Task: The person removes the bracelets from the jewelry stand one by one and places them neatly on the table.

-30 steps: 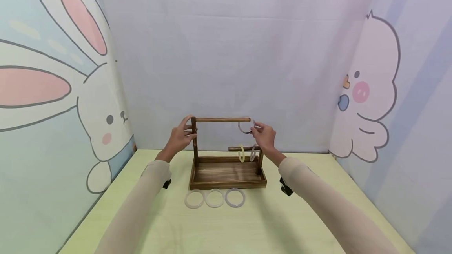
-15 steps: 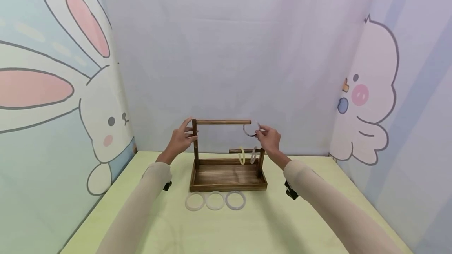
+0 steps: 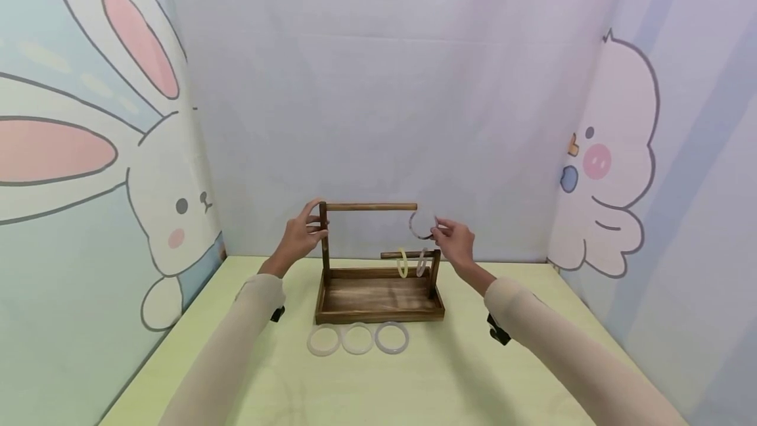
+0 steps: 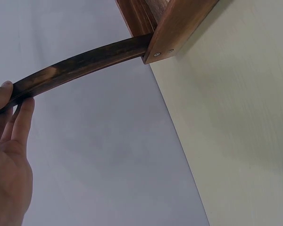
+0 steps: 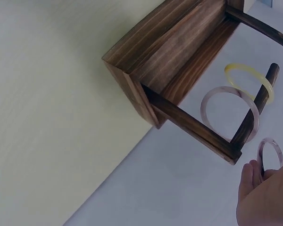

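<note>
At centre frame the right hand (image 3: pixel 454 240) is pinching a thin, rigid, likely slippery and breakable bangle (image 3: pixel 421 225) by its rim just off the top bar's (image 3: pixel 371 206) end, while the left hand (image 3: pixel 301 234) is gripping the rack's post (image 3: pixel 323 235).

In the right wrist view the right hand (image 5: pixel 266 197) is cut off by the lower right corner, and it covers the lower part of the pink bangle (image 5: pixel 270 151). In the left wrist view the left hand (image 4: pixel 7 160) is cut off by the left edge, and the wooden rack (image 4: pixel 167 21) shows only one corner at the top edge.
</note>
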A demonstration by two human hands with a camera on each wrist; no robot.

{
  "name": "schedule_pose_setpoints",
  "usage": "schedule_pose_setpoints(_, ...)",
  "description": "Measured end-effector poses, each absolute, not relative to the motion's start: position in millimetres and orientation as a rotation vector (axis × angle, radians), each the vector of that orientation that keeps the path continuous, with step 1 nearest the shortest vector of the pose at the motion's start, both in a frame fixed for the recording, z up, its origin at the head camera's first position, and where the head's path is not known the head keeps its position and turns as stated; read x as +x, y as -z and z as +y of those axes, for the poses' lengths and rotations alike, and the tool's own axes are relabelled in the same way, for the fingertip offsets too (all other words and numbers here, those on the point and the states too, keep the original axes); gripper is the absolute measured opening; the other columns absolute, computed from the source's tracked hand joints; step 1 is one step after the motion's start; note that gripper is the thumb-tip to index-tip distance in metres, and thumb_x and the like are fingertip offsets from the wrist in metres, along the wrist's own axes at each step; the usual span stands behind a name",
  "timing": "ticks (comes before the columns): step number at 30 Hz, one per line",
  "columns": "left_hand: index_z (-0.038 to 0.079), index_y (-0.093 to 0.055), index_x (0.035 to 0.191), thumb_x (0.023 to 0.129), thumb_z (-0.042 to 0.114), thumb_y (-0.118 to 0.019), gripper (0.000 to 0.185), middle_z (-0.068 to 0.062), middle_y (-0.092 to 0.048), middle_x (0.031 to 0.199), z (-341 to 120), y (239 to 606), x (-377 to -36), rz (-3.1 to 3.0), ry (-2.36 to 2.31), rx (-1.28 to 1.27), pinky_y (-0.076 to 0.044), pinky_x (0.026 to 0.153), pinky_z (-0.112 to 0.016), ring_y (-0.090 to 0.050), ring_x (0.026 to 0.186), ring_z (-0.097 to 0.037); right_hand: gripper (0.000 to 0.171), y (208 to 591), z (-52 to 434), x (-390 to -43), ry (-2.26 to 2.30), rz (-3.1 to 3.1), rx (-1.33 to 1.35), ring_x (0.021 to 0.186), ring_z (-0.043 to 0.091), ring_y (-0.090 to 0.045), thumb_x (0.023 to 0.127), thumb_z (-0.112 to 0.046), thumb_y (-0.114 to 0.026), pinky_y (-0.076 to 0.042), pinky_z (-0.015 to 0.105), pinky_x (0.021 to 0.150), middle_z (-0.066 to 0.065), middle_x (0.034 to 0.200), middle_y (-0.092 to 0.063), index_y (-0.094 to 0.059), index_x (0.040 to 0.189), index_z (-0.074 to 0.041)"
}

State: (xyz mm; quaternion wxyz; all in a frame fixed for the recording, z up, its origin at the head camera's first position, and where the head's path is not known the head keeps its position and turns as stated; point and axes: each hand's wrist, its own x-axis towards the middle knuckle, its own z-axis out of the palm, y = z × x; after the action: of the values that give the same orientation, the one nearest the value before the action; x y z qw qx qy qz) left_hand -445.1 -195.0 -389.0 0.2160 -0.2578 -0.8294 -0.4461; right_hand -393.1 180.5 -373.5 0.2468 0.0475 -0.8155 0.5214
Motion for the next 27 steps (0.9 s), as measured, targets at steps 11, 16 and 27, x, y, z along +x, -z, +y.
schedule_pose_setpoints(11, 0.023, -0.036, 0.159, 0.092, -0.008, -0.074, 0.083, -0.026, -0.07, 0.125, -196.6, 390.3, -446.6, -2.307, 1.266, -0.721, -0.062, 0.091, -0.049, -0.072, 0.111, -0.04, 0.034, 375.5, 185.9, -377.3, -1.354, -2.285, 0.188, 0.097, 0.037, -0.076, 0.1, -0.006, -0.07, -0.063, 0.026, 0.07, 0.025, 0.109, -0.074, -0.068, 0.133, 0.003)
schedule_pose_setpoints(16, 0.022, -0.036, 0.159, 0.092, -0.008, -0.074, 0.083, -0.026, -0.069, 0.125, -196.0, 389.9, -446.6, -2.313, 1.266, -0.724, -0.062, 0.091, -0.048, -0.072, 0.111, -0.04, 0.036, 378.8, 187.8, -366.9, -1.386, -2.309, 0.241, 0.098, 0.037, -0.076, 0.1, -0.003, -0.069, -0.066, 0.037, 0.077, 0.027, 0.11, -0.074, -0.066, 0.135, 0.004)
schedule_pose_setpoints(27, 0.019, -0.035, 0.16, 0.092, -0.008, -0.074, 0.083, -0.028, -0.069, 0.126, -195.7, 388.4, -444.5, -2.315, 1.262, -0.72, -0.061, 0.091, -0.049, -0.071, 0.112, -0.042, 0.04, 388.9, 182.6, -346.6, -1.471, -2.347, 0.319, 0.101, 0.038, -0.075, 0.099, -0.001, -0.069, -0.064, 0.039, 0.084, 0.026, 0.112, -0.074, -0.064, 0.138, 0.003)
